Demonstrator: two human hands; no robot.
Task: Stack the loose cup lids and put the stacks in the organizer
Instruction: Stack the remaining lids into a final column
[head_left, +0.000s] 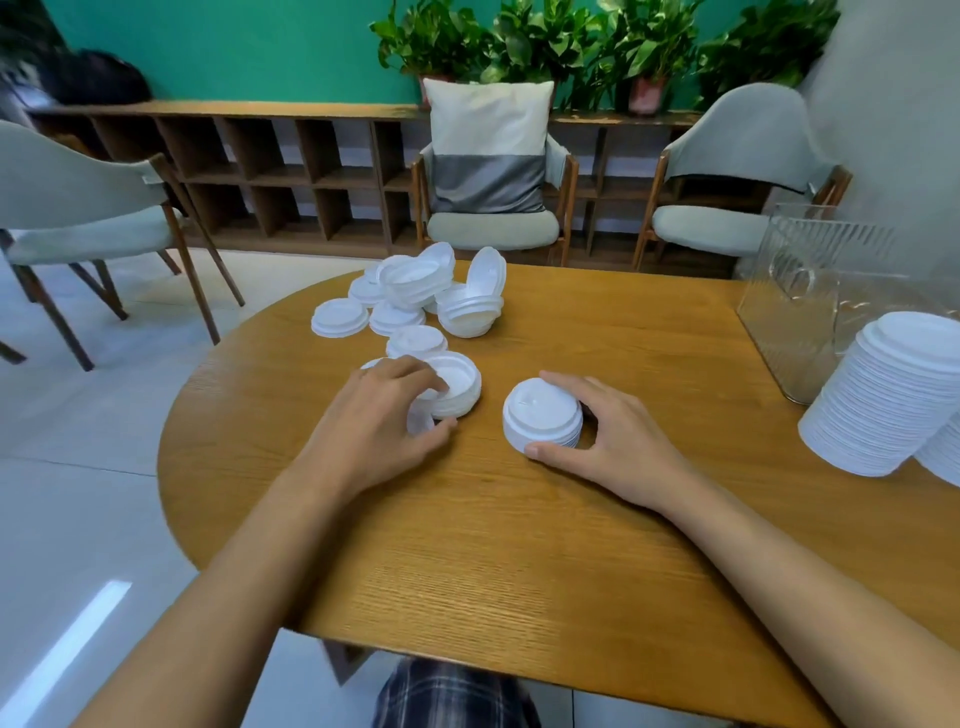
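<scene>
Sitting between right fingers (569, 388): lid stack (540, 415).

White lids (415, 296), honey-brown wood-grain table (519, 545), clear ribbed organizer (810, 270), teal wall (234, 47), sage chairs (78, 187), grey-and-cream cushion (488, 150), my trousers (452, 696) seemingly dark plaid.

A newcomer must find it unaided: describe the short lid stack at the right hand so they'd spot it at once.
Start at the wooden table; near its middle the right hand grips a short stack of white cup lids. It stands top-up, unlike the upturned lids under the left hand, and is far shorter than the tall stack at the table's right edge.
</scene>
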